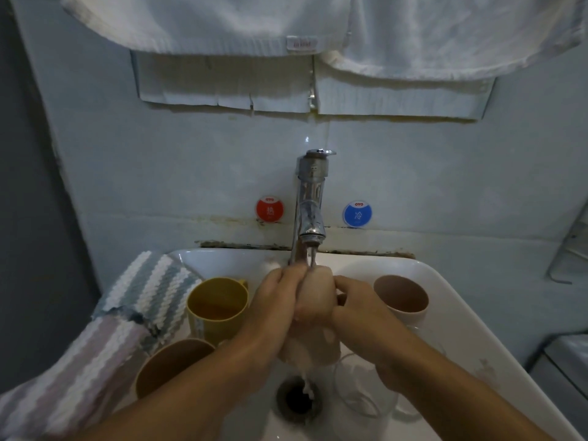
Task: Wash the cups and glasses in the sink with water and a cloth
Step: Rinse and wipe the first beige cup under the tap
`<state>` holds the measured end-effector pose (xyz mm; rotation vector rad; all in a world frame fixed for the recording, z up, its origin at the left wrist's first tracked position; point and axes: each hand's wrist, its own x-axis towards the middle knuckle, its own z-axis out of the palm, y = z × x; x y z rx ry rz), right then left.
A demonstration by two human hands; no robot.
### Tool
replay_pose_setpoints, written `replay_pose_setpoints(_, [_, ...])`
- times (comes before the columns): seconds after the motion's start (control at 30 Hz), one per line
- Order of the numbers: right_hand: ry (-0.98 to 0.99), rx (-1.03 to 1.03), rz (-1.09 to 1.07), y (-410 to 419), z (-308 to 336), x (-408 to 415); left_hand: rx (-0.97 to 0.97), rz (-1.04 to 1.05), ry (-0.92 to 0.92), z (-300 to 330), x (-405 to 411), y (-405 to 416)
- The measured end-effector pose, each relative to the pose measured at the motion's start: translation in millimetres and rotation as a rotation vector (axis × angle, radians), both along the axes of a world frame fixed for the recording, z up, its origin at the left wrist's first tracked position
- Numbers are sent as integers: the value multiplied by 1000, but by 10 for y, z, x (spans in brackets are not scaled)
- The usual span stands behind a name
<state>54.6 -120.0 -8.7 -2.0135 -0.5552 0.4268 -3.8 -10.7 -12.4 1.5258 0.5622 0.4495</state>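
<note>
Left hand [277, 292] curled around the left side of a pale cup [315, 300], gripping it under the tap. Right hand [358, 305] closed on the same cup from the right, fingers pressed against its wall. Held upside-down or tilted beneath the running water [310, 257] from the chrome faucet [310, 198]; hard to tell which. Below, runoff falling toward the drain [297, 399] of the white sink [445, 313]. Left of the hands, a yellow mug [216, 305] and a brown cup [171, 366]; right, a pink cup [401, 297]; near the drain, a clear glass [362, 396]. Draped over the left rim, a striped cloth [121, 316]. Above, white towels [286, 23] hanging.
</note>
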Motion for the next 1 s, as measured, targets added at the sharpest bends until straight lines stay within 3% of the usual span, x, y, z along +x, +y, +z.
replay_pose_setpoints(0.17, [188,103,-90,33,2,87,37,15,-6,-26,28,-22])
replay_pose_setpoints(0.27, [244,140,-39,27,53,84,56,-45,-18,-33,-34,-26])
replay_pose_setpoints(0.37, [255,213,30,-1,86,24,154,-45,-21,-68,-24,-31])
replay_pose_setpoints(0.47, [228,237,-34,-19,76,-31,233,18,-8,-47,-17,-42])
replay_pose_setpoints(0.6, [208,252,-73,-40,108,-23,266,-46,-17,-47,-105,-34])
replay_pose_setpoints(0.8, [216,334,-154,-55,102,-41,166,25,10,-59,-44,12])
replay_pose_setpoints(1.0, [311,480,-207,-57,143,-93,-244,27,45,-40,-68,-12])
